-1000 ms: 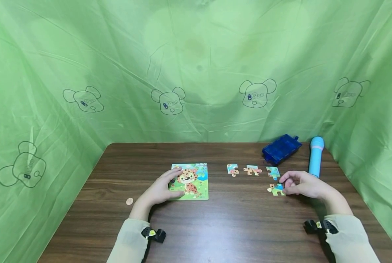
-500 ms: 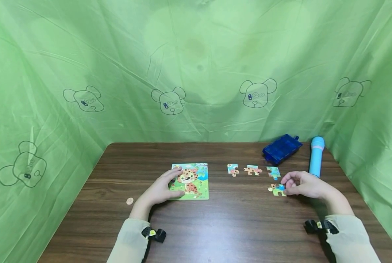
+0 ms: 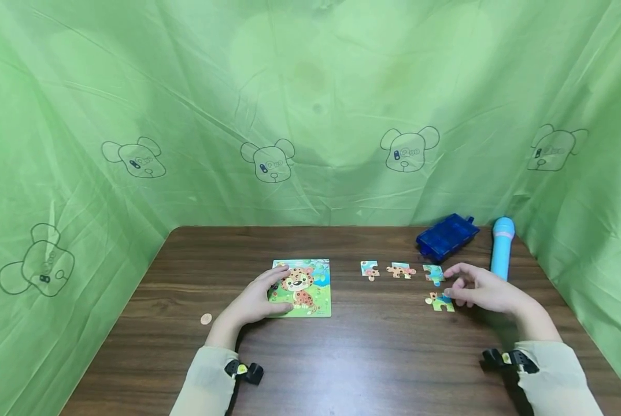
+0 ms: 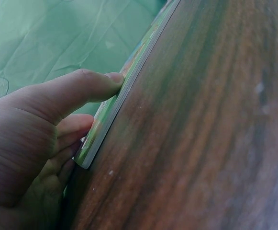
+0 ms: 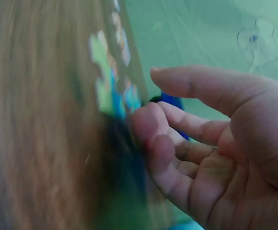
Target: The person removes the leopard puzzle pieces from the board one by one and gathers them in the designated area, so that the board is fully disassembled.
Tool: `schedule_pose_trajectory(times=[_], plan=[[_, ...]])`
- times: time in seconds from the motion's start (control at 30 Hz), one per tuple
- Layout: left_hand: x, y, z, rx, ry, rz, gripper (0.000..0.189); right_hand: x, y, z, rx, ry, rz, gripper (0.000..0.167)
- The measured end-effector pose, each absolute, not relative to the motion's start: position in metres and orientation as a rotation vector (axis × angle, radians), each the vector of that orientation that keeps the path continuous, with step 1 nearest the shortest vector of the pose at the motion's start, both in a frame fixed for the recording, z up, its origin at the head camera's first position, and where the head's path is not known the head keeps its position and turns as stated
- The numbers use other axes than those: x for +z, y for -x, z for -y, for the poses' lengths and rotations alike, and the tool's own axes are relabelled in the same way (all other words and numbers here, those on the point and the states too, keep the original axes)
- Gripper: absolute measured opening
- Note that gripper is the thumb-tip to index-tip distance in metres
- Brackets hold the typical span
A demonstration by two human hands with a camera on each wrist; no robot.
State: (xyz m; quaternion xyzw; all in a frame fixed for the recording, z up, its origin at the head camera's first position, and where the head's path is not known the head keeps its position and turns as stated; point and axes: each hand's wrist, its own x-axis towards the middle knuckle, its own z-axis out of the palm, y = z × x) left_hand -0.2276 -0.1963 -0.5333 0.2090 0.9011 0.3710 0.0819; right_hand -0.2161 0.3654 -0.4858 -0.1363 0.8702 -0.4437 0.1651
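Note:
My left hand (image 3: 255, 299) rests on the left part of a square puzzle board (image 3: 318, 293) with a spotted leopard cub picture. In the left wrist view its thumb (image 4: 88, 87) lies on the board's near edge, with the other fingers beyond the board's end. My right hand (image 3: 484, 290) hovers at the right of two jigsaw pieces, thumb and index finger apart and nothing between them. The nearer jigsaw piece (image 3: 442, 305), green, blue and orange, lies flat by the thumb tip. Close to the index fingertip lies the blue and green jigsaw piece (image 3: 432, 273).
Two more jigsaw pieces, a corner piece (image 3: 369, 268) and an orange-spotted piece (image 3: 400, 269), lie left of those. At the back right sit a blue plastic box (image 3: 447, 236) and a light-blue toy microphone (image 3: 501, 248). A small round disc (image 3: 206, 319) lies left of my left forearm.
My right hand has let go of the nearer jigsaw piece. Its index finger has lifted away from the thumb. The left hand has stayed on the puzzle board.

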Motion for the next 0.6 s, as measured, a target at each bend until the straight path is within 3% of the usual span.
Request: schedule_pose_trajectory(times=[0.2, 0.6], plan=[[-0.535, 0.229, 0.196, 1.106, -0.629, -2.693, 0.089, -0.470, 0.212, -0.315, -1.146, 0.393, -2.753, 0.044], [-0.534, 0.228, 0.196, 1.119, -0.601, -2.675, 0.089, -0.487, 0.210, -0.181, -1.313, 0.529, -2.717, 0.037]])
